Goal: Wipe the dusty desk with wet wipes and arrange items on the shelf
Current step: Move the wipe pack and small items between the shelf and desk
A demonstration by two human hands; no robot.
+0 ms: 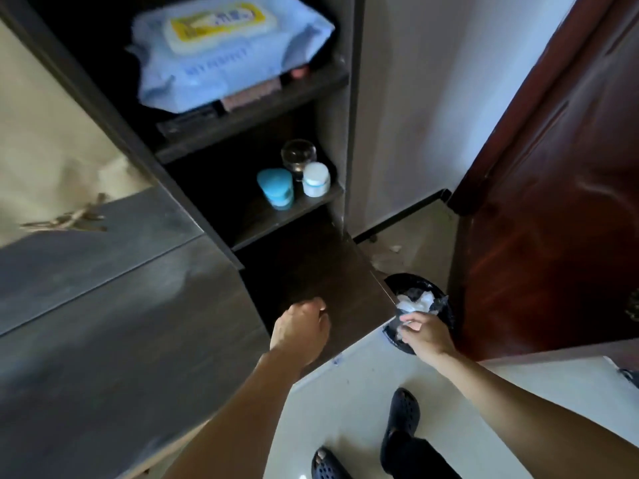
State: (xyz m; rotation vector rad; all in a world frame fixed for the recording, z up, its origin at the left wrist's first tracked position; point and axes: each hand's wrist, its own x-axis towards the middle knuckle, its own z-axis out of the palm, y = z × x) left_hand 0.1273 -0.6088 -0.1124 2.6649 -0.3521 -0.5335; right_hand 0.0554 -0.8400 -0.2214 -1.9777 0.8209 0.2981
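A blue pack of wet wipes point(221, 53) lies on the upper shelf point(249, 115), on top of a dark flat item. On the lower shelf point(287, 216) stand a blue-lidded jar point(276, 190), a white jar point(316, 179) and a clear glass ball point(298, 155). The dark desk point(103, 305) fills the left. My left hand point(301, 328) hovers curled over the desk's right end, holding nothing. My right hand point(427, 335) reaches over a black bin point(420, 311) and pinches a crumpled white wipe point(403, 326); more white wipes lie in the bin.
A dark red wooden door point(553, 202) stands open at the right. A bunch of keys point(69, 219) lies at the desk's back left. White tiled floor lies below, with my feet in dark clogs point(401, 420). Scraps of litter lie on the floor by the wall.
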